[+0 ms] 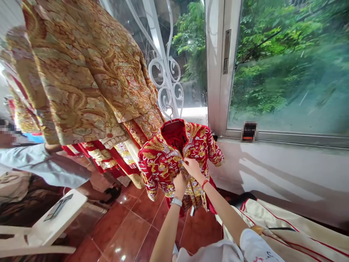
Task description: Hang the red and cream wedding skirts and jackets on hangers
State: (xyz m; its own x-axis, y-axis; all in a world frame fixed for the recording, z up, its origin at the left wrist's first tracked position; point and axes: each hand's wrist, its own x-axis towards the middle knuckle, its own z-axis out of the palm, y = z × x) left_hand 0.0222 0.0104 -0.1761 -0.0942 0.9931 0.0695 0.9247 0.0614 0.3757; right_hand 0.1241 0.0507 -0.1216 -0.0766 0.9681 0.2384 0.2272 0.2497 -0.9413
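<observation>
Right hand (193, 168): fingers pinched together on the front edge of the red jacket embroidered in gold (160, 167), a red cord bracelet (204, 184) at the wrist.
Left hand (180, 185): curled against the jacket's front, just below the right hand, wristwatch (176, 202) on the wrist; whether it pinches cannot be told, the fingertips being hidden.
Jacket: at centre, hanging open-necked from a hanger hook (169, 113) on a white scrolled window grille (163, 69). Working the front with both hands close together seems to steady it.
Lower right: cream garment with red piping (286, 225).
Below: red floor tiles (122, 233).
Left: co-worker's grey sleeve (40, 163), white plastic chair (46, 225).
Upper left: gold brocade robe (79, 80).
</observation>
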